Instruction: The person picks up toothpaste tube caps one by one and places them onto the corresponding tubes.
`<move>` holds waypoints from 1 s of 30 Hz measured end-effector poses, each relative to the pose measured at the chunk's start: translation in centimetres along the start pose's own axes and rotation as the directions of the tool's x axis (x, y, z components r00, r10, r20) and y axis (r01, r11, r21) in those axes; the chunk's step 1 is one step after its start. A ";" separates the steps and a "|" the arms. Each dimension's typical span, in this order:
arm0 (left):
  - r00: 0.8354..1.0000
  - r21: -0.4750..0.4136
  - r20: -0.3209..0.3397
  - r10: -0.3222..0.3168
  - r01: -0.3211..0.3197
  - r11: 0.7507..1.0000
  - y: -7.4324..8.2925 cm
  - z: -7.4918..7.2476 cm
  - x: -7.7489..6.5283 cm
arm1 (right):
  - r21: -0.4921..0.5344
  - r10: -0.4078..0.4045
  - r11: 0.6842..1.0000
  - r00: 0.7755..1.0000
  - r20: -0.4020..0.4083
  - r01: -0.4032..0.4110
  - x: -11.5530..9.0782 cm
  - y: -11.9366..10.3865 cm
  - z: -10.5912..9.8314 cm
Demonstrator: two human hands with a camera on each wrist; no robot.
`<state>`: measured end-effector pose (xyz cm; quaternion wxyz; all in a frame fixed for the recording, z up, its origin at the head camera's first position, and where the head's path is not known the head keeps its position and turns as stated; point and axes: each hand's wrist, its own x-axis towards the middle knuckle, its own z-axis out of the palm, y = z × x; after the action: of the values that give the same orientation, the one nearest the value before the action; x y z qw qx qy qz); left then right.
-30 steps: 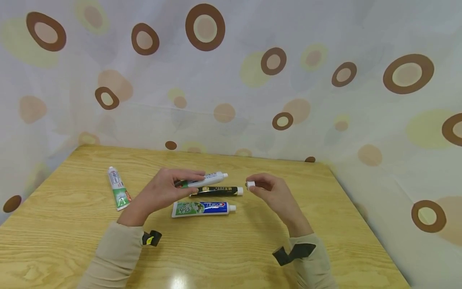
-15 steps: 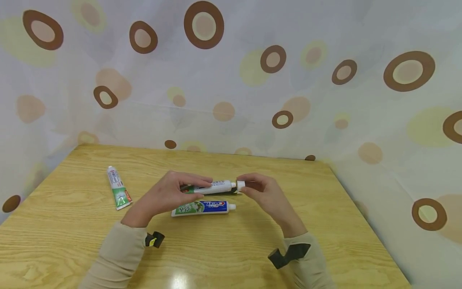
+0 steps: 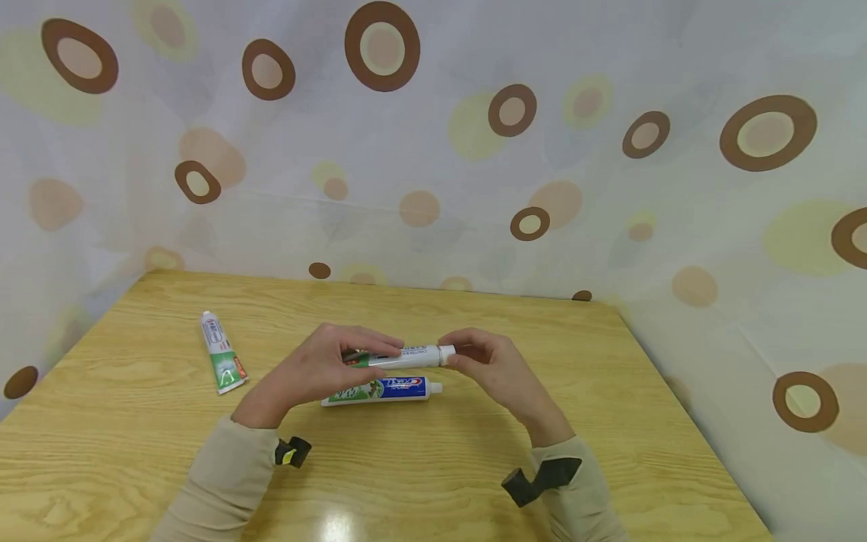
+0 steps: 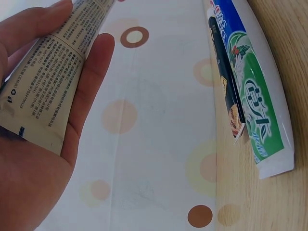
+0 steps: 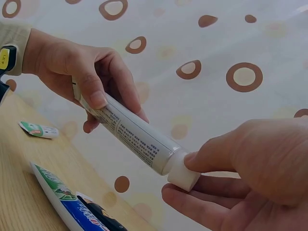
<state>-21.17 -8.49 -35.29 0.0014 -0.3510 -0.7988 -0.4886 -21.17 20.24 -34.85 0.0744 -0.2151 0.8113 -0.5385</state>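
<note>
My left hand (image 3: pixel 308 376) grips a white and green toothpaste tube (image 3: pixel 418 356), holding it above the table with its mouth pointing right. The thumb lies along one side and the fingers along the other. A white cap (image 5: pixel 183 174) sits at the tube's mouth, pinched between the thumb and fingers of my right hand (image 3: pixel 497 373). How far the cap is seated on the thread cannot be seen. Under the hands lies a blue and green toothpaste tube (image 3: pixel 400 388), its capless nozzle facing right. A black tube (image 4: pixel 224 72) lies beside it, hidden in the head view by the held tube.
Another white and green toothpaste tube (image 3: pixel 223 352) lies at the left of the wooden table (image 3: pixel 406 467). A pale cloth (image 3: pixel 433 165) with brown rings hangs behind the table and along its sides.
Both hands have come together. The held tube moved right and down, covering the black tube from the head view, while the right hand brought the cap left onto the tube's mouth.
</note>
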 end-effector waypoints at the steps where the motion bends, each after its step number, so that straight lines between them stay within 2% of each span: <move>1: 1.000 -0.006 0.003 -0.004 0.004 1.000 0.0 0.0 0.0 | 0.006 0.004 1.000 1.000 0.007 -0.004 0.0 0.0 0.0; 7: 1.000 -0.015 0.016 -0.026 0.027 1.000 0.1 0.0 -0.1 | 0.069 0.037 0.997 0.998 0.043 -0.040 0.0 0.2 0.0; 12: 1.000 0.010 0.013 -0.011 0.011 1.000 0.0 0.0 0.0 | 0.099 0.026 0.995 0.998 0.063 -0.032 0.2 0.3 -0.1; 22: 1.000 -0.003 -0.012 0.023 -0.023 1.000 0.1 0.0 0.1 | 0.099 0.029 0.994 0.995 0.096 -0.039 0.2 0.4 -0.3; 24: 1.000 -0.003 -0.011 0.021 -0.022 1.000 0.1 0.0 0.1 | 0.086 0.030 0.996 0.996 0.089 -0.037 0.2 0.3 -0.3; 30: 0.999 0.002 -0.015 0.029 -0.029 1.000 0.1 0.2 0.1 | -0.019 0.020 1.000 1.000 -0.007 -0.020 0.0 -0.2 0.0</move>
<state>-21.15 -8.27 -35.31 0.0146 -0.3588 -0.7941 -0.4904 -21.13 20.20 -34.64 0.0751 -0.2060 0.8187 -0.5307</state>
